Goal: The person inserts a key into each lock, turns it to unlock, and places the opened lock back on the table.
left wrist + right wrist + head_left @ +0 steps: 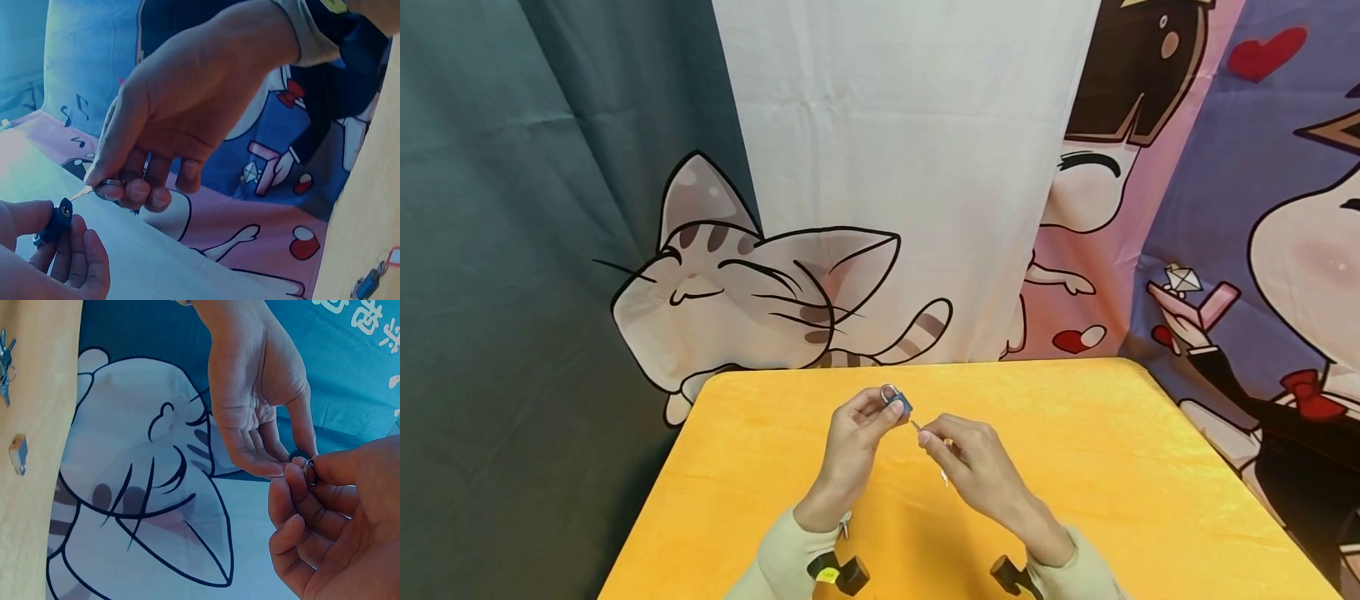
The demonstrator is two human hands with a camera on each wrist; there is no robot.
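Observation:
My left hand (853, 433) pinches a small blue padlock (901, 406) between thumb and fingers, its silver shackle upward and locked side away from the other hand. In the left wrist view the keyhole end of the padlock (64, 211) faces a key (81, 193), whose tip is close to it. My right hand (973, 458) pinches that key between thumb and forefinger. The key's metal ring (111, 182) sits against the curled fingers, and a silver piece (945, 477) hangs below the hand. In the right wrist view the padlock is mostly hidden behind fingers.
A yellow cloth covers the table (1112, 467). Keys (844, 525) lie beside the left sleeve. Another small padlock (19, 453) lies on the table in the right wrist view. A blue item with a metal ring (367, 284) shows in the left wrist view. Printed curtains (910, 167) stand behind.

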